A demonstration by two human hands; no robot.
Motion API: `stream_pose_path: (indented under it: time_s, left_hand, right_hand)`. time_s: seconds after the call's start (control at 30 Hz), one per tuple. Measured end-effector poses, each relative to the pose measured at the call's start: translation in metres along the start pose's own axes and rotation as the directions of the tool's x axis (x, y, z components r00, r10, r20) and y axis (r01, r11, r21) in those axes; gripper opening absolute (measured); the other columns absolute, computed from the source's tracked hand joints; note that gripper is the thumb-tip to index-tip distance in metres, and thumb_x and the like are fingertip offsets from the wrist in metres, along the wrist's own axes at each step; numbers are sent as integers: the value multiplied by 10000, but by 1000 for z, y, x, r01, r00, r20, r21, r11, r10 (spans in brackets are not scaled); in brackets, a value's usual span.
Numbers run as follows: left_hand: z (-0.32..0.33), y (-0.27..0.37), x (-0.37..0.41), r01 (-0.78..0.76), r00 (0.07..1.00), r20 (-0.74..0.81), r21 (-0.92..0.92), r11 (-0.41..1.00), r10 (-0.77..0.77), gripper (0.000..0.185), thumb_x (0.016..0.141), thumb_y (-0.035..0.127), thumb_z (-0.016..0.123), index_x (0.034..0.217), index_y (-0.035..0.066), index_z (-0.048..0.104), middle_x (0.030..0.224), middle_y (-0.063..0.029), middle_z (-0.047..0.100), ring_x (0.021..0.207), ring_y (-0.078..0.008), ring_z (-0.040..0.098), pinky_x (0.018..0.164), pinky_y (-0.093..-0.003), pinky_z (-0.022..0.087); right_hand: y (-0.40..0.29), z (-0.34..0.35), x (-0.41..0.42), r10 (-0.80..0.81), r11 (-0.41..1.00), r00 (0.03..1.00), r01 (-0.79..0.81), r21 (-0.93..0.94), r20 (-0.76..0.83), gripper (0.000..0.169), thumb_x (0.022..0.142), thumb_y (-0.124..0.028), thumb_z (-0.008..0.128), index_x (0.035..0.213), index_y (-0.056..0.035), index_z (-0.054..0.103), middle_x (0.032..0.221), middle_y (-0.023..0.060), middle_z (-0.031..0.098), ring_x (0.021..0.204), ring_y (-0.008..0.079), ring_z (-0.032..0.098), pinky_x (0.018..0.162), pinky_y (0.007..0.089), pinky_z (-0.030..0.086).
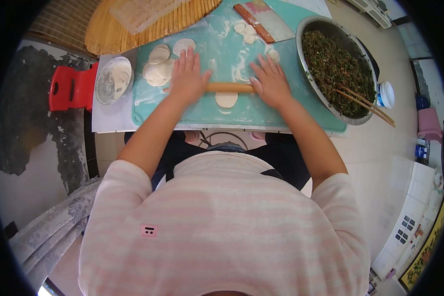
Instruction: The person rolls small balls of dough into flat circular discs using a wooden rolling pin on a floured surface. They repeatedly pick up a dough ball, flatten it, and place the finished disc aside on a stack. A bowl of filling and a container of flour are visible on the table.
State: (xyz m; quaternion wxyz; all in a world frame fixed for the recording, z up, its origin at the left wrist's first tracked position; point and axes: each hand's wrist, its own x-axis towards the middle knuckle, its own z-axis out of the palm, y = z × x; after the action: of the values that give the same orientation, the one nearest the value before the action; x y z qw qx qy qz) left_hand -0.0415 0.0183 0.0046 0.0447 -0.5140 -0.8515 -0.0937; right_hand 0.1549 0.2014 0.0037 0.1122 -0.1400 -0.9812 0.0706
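Observation:
A wooden rolling pin (229, 87) lies crosswise on the floured green mat (203, 114). Flat across its left part is my left hand (188, 79), palm down, fingers stretched forward. My right hand (272, 81) rests over the pin's right end with its fingers spread. Neither hand curls around the pin. A round dough wrapper (226, 100) shows in front of the pin, its far edge hidden under it. Overlapping wrappers (157, 74) lie beside my left hand, with another wrapper (184, 46) near its fingertips. By my right fingertips sits a small dough piece (273, 56).
At right stands a steel basin (299, 55) of chopped green filling (333, 70) with chopsticks (366, 105). A cleaver (266, 20) lies beyond small dough pieces (249, 39). A flour bowl (100, 83) is at left, near a red chair (72, 88). A stalk tray (170, 31) borders the far left.

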Motion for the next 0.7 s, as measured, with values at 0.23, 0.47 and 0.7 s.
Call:
stream_pose_path:
  time_s: [0.23, 0.47, 0.7]
  left_hand:
    - [-19, 18, -73, -127, 975, 179, -29, 991, 130, 618, 917, 321, 478, 1387, -42, 308, 1501, -216, 199, 1380, -402, 191, 1112, -489, 184]
    - [-5, 18, -16, -15, 1000, -21, -33, 999, 14, 629, 912, 311, 488, 1395, -40, 291, 1498, -219, 205, 1382, -400, 186, 1115, -482, 174]
    - [-13, 18, -66, -122, 980, 148, -58, 991, 129, 601, 917, 290, 480, 1386, -43, 307, 1494, -228, 207, 1373, -408, 210, 1104, -501, 192]
  right_hand:
    - [-26, -27, -59, -108, 994, 986, 104, 35, 128, 468, 885, -332, 540, 1310, -146, 481, 1445, 124, 351, 1355, 324, 281, 1084, 527, 224]
    - [15, 0, -10, -4, 1000, 1000, 4, 13, 12, 477, 888, -322, 536, 1320, -131, 470, 1449, 93, 358, 1365, 321, 267, 1098, 486, 227]
    - [-23, -25, -52, -154, 988, 985, 152, 34, 72, 453, 912, -321, 505, 1327, -142, 467, 1448, 83, 363, 1348, 320, 294, 1084, 494, 249]
